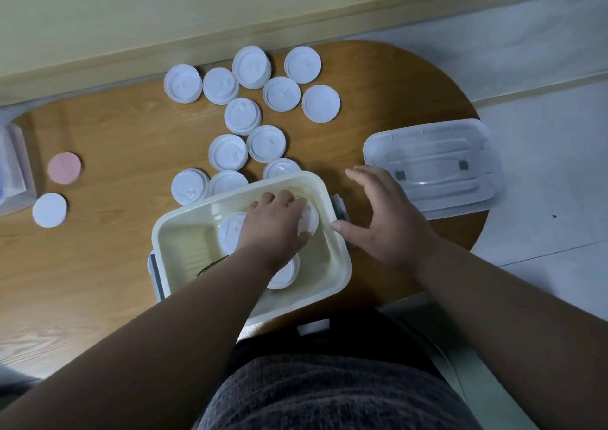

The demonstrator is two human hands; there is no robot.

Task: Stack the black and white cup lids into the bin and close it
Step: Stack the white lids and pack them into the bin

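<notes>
Head view, loading step. White cup lids (250,113) lie in a loose cluster on the wooden table (108,153), beyond the open cream bin (332,285); several of these are small stacks. No black lid can be identified with certainty, though a dark edge shows at the bin floor beside the left forearm. Inside the bin, the left hand (273,222) reaches down with fingers spread over a white lid at the far right wall; whether it grips or only presses that lid cannot be told. Further white lids rest beside and beneath the wrist. The right hand (381,212) is open and empty, thumb touching the bin's right rim, fingers apart above the table, apparently steadying the bin. The clear bin cover (431,166) lies to the right, overhanging the table edge. A pink disc (64,167) and a white disc (49,210) sit well apart at left. Judged stage: early filling, most lids outside. The next move calls for withdrawing the left hand and fetching the nearest lid behind the bin's far wall.
</notes>
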